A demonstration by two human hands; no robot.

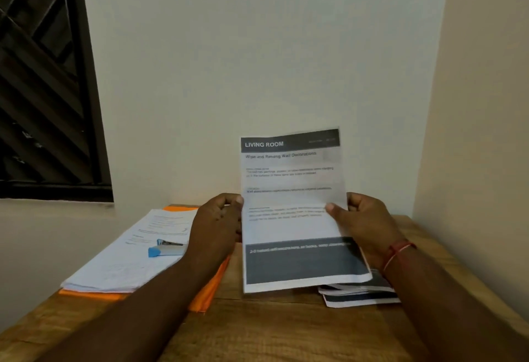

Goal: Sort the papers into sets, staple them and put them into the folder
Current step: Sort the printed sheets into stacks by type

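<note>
A grainy brown wooden table is filling the lower view, meeting a smooth pale wall. On its left side a flat orange folder is lying under a thick rectangular stack of white papers. Above the table's middle the 2 hands are holding a printed sheet upright (its dark header band is reading "LIVING ROOM"). The left hand is curling round its left edge, and the right hand is pinching the right edge, thumb in front. A loose pile of dark-banded papers is resting on the wood below that sheet. A small blue-and-metal stapler is sitting on the stack. A thin red thread is circling the right wrist.
</note>
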